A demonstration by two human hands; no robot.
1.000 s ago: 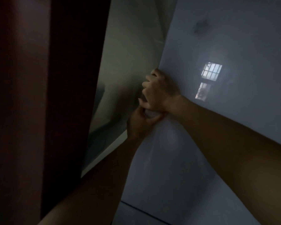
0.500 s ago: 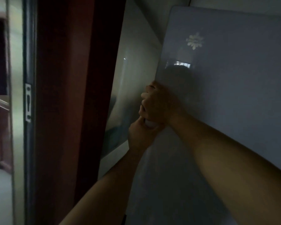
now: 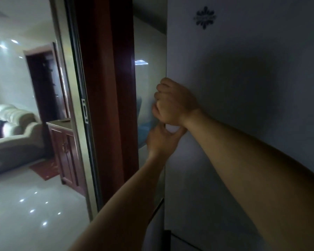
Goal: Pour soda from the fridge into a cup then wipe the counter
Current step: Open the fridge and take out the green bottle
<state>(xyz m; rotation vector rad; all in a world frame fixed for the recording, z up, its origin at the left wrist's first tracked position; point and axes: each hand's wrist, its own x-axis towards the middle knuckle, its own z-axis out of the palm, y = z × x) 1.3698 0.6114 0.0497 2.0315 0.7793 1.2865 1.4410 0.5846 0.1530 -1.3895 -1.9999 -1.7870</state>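
A tall white fridge door (image 3: 243, 87) with a dark emblem near its top fills the right of the view. Both hands are at its left edge. My right hand (image 3: 174, 102) curls its fingers round the door's edge, knuckles toward me. Just below it, my left hand (image 3: 161, 140) grips the same edge, thumb on the door's front. The door looks shut; no gap shows. No soda, cup or counter is in view.
A dark red door frame (image 3: 107, 105) stands close to the left of the fridge, with a narrow glossy wall strip (image 3: 149, 51) between them. Beyond the frame lie a tiled floor (image 3: 25, 205), a wooden cabinet (image 3: 67, 151) and a pale sofa (image 3: 11, 124).
The view has swung left and brightened, bringing in the doorway and the room beyond. Both hands keep the same hold on the fridge door's edge.
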